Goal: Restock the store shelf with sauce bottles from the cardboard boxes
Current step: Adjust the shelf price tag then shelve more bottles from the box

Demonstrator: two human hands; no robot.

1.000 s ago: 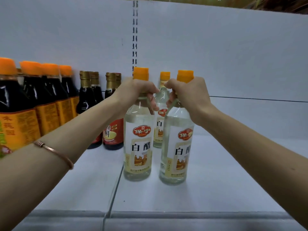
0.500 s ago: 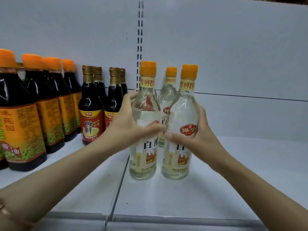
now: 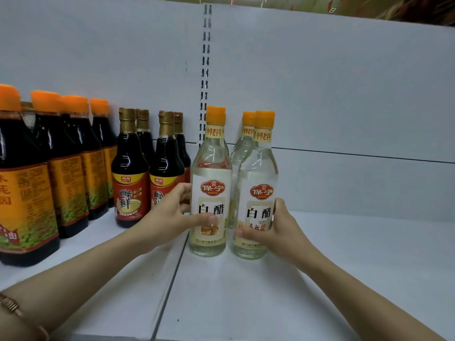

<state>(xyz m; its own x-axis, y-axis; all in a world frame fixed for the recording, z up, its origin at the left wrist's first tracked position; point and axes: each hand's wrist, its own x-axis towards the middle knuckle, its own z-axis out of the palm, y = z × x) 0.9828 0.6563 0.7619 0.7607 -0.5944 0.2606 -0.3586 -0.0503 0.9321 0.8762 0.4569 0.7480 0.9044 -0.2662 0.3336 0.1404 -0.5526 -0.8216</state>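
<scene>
Head view shows two clear vinegar bottles upright near the shelf [image 3: 246, 291] front, just right of its seam, long axes vertical, a third bottle [image 3: 242, 148] close behind; your left hand [image 3: 170, 217] wraps the left bottle [image 3: 211, 193] low on its label, thumb across the front, while your right hand [image 3: 278, 230] cups the right bottle [image 3: 258, 193] from its right side, fingers curled round the label. Each bottle lies straight ahead of its own hand, forearms reaching in level; dark sauce bottles [image 3: 130, 180] stand just beside on the left, so any slide backward should stay straight.
</scene>
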